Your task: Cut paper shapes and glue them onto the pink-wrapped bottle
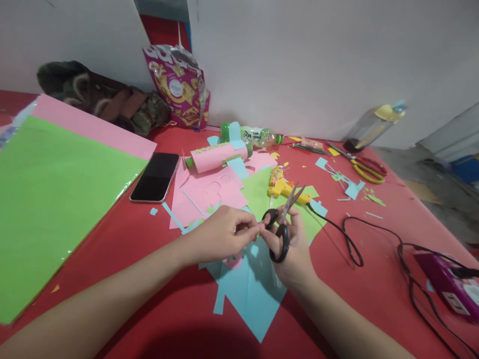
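Observation:
My left hand (226,232) is closed, pinching a tiny pink paper piece (261,226) between thumb and forefinger. My right hand (295,254) has its fingers through the black handles of a pair of scissors (285,219), whose blades point up and away, slightly parted. Its fingertips also meet the pink piece. Beneath both hands lie blue paper sheets (258,304) and a small round pink cutout (233,261), partly covered. Just beyond the scissors rests a yellow glue gun (283,188) on green paper. A pink paper-wrapped roll (219,156) lies farther back among pink sheets (209,192).
A phone (155,177) and large green sheets (56,199) lie left. At the back are a snack bag (177,89), a green bottle (258,135) and a clear bottle (370,127). Pliers (368,167), paper scraps, a black cord (352,239) and a purple power strip (449,284) occupy the right.

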Demonstrator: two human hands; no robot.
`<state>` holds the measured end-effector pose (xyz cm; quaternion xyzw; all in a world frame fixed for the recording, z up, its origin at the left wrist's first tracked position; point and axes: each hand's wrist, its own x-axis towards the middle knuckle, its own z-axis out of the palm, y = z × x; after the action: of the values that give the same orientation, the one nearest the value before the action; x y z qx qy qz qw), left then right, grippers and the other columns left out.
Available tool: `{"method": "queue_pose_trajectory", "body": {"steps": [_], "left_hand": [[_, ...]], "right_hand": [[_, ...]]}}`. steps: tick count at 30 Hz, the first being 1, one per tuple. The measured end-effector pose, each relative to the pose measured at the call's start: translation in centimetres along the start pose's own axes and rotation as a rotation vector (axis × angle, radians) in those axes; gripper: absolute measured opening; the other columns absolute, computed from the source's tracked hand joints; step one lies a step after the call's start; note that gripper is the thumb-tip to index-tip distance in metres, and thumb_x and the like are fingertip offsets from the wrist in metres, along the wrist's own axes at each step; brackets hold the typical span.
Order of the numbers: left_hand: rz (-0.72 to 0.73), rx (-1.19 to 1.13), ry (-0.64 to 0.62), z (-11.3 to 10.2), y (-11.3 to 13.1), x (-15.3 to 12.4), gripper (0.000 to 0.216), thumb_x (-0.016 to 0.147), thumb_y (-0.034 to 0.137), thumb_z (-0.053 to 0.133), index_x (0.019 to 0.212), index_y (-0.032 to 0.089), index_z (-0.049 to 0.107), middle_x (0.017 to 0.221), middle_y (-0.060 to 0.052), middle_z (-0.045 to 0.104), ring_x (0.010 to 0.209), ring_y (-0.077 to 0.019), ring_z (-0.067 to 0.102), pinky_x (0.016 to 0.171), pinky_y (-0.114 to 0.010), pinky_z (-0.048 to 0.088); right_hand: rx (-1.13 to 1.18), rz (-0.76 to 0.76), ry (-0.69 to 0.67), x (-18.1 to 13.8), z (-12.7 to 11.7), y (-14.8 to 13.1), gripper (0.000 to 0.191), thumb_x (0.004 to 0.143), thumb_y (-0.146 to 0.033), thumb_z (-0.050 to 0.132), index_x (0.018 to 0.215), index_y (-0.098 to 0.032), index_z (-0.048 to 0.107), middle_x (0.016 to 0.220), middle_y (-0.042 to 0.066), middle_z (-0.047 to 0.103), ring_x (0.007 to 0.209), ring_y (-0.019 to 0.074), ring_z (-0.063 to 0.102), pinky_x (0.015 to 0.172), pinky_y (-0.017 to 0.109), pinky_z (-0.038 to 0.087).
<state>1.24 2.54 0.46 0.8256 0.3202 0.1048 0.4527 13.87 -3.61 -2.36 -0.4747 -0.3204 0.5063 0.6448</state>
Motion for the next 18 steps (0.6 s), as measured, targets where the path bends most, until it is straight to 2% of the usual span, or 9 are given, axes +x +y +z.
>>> {"method": "queue_pose_trajectory", "body": {"steps": [3, 6, 9, 12, 15, 18], "left_hand": [[0.007, 0.009, 0.029, -0.3, -0.1, 0.0, 0.028, 0.079, 0.027, 0.036, 0.060, 0.013, 0.050, 0.052, 0.003, 0.044, 0.051, -0.0072, 0.038, 0.049, -0.019, 0.030], [0.014, 0.016, 0.092, -1.1, -0.1, 0.0, 0.028, 0.080, 0.028, 0.037, 0.060, 0.013, 0.051, 0.054, 0.003, 0.046, 0.053, -0.0079, 0.041, 0.051, -0.019, 0.032], [0.011, 0.020, 0.168, -2.1, -0.1, -0.1, 0.027, 0.079, 0.029, 0.039, 0.063, 0.013, 0.053, 0.059, 0.001, 0.052, 0.057, -0.0091, 0.046, 0.053, -0.019, 0.034], [0.021, 0.001, 0.236, -2.9, 0.0, -0.2, 0.024, 0.078, 0.027, 0.041, 0.062, 0.013, 0.052, 0.061, 0.001, 0.053, 0.060, -0.0089, 0.047, 0.056, -0.018, 0.036], [0.027, -0.014, 0.285, -3.4, 0.1, -0.4, 0.024, 0.078, 0.026, 0.042, 0.060, 0.013, 0.051, 0.057, 0.002, 0.050, 0.056, -0.0078, 0.044, 0.052, -0.017, 0.035], [0.018, -0.014, 0.277, -3.5, 0.1, -0.4, 0.026, 0.079, 0.028, 0.041, 0.060, 0.013, 0.052, 0.057, 0.002, 0.049, 0.055, -0.0079, 0.043, 0.051, -0.017, 0.034]], "right_hand": [[-0.009, 0.015, 0.007, 0.0, -0.1, 0.1, 0.039, 0.059, -0.017, 0.068, 0.084, -0.026, 0.039, 0.072, -0.007, 0.048, 0.059, 0.0077, 0.049, 0.058, 0.022, 0.041], [-0.007, 0.063, -0.044, 0.0, -0.2, 0.4, 0.038, 0.060, -0.018, 0.068, 0.084, -0.026, 0.039, 0.072, -0.006, 0.048, 0.060, 0.0077, 0.050, 0.060, 0.022, 0.042], [0.025, 0.129, -0.170, -0.1, -0.4, 0.8, 0.038, 0.063, -0.028, 0.068, 0.087, -0.026, 0.039, 0.072, -0.006, 0.047, 0.058, 0.0073, 0.048, 0.063, 0.025, 0.042], [0.081, 0.176, -0.324, -0.4, -0.4, 0.9, 0.039, 0.065, -0.041, 0.064, 0.089, -0.026, 0.038, 0.074, -0.004, 0.045, 0.059, 0.0091, 0.049, 0.058, 0.026, 0.043], [0.066, 0.223, -0.443, -0.5, -0.4, 0.8, 0.041, 0.065, -0.045, 0.063, 0.089, -0.026, 0.036, 0.073, -0.003, 0.042, 0.058, 0.0101, 0.047, 0.053, 0.026, 0.043], [0.030, 0.238, -0.502, -0.5, -0.3, 0.6, 0.043, 0.064, -0.047, 0.063, 0.088, -0.025, 0.034, 0.074, -0.003, 0.042, 0.058, 0.0101, 0.047, 0.056, 0.028, 0.042]]}}
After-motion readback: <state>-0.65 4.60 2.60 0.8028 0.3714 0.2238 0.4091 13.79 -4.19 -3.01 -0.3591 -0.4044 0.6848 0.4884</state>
